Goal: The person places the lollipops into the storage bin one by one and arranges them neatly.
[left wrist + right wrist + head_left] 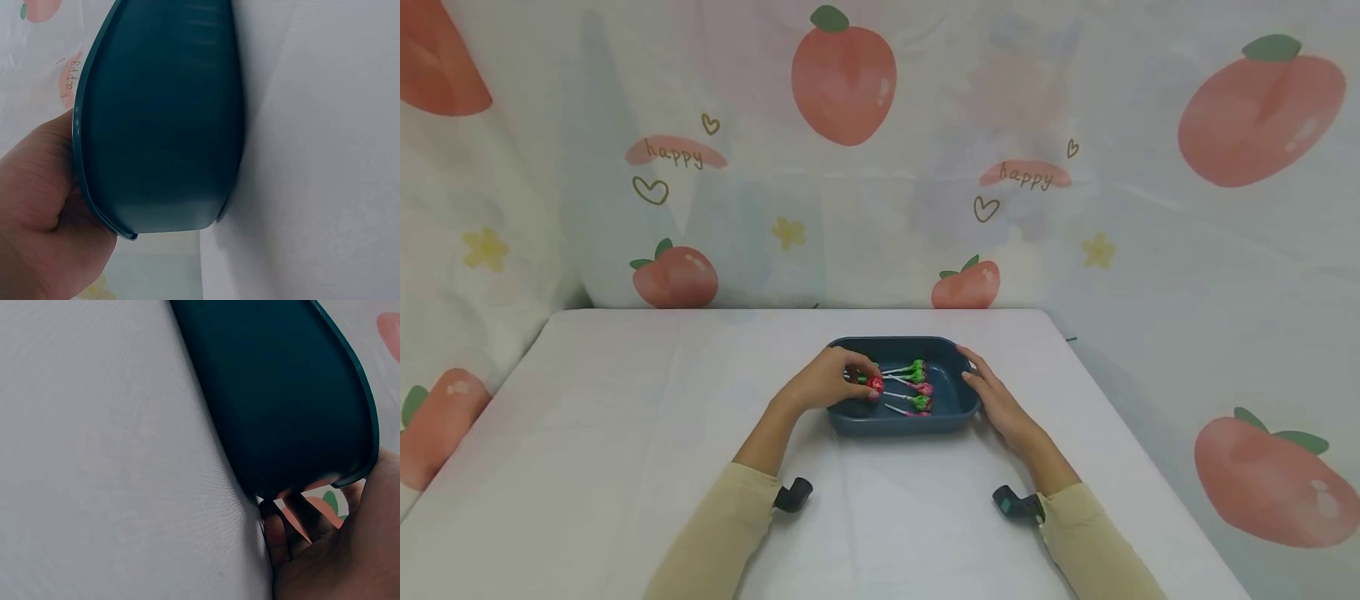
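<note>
A dark blue rectangular tray (902, 427) stands on the white table, with several lollipops (919, 402) lying in it. Their wrappers are green, pink and red, and their white sticks point left. My left hand (829, 379) reaches over the tray's left end and pinches a red-wrapped lollipop (876, 383) between thumb and fingers. In the left wrist view the tray's wall (162, 125) hides those fingertips. At the right end my right hand (1000, 404) holds the tray, thumb at the rim and other fingers (278, 534) against the outer end wall, low near the tabletop.
The white tabletop (625, 433) extends around the tray on all sides. Behind it hangs a pale cloth (865, 208) printed with peaches, hearts and flowers. A small black device (793, 495) is worn at the left wrist, a similar device (1017, 503) at the right.
</note>
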### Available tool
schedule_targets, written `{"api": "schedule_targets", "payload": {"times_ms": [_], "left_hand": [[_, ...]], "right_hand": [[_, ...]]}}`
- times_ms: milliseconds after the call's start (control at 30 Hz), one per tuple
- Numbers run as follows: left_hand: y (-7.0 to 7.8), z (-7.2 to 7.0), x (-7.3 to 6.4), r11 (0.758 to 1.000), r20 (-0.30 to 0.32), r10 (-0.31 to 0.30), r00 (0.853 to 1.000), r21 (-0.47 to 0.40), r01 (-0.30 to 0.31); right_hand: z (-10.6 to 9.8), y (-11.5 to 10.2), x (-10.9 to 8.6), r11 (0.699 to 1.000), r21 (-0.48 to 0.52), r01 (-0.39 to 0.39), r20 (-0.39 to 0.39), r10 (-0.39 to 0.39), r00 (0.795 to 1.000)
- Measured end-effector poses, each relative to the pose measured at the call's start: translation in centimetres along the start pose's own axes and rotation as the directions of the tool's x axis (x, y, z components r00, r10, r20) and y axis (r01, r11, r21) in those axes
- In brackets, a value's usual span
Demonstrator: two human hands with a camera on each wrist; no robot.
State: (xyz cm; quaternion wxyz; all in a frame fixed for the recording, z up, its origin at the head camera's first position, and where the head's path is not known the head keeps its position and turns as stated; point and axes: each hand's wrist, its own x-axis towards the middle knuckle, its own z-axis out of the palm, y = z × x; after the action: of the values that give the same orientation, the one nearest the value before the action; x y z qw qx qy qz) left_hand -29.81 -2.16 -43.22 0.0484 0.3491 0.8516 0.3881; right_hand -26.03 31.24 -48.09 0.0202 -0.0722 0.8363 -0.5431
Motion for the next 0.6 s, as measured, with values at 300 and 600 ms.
{"api": "schedule_targets", "payload": {"times_ms": [300, 600], "left_hand": [[-0.3, 0.6, -0.4, 0.999, 0.009, 0.026, 1.0, 0.041, -0.026], [0.0, 1.4, -0.4, 0.988, 0.014, -0.021, 1.0, 0.156, 0.018]], "right_hand": [[0.1, -0.3, 0.0, 1.0, 0.01, -0.018, 0.002, 0.018, 1.0], [0.4, -3.9, -1.6, 1.0, 0.005, -0.03, 0.026, 0.03, 0.999]]}}
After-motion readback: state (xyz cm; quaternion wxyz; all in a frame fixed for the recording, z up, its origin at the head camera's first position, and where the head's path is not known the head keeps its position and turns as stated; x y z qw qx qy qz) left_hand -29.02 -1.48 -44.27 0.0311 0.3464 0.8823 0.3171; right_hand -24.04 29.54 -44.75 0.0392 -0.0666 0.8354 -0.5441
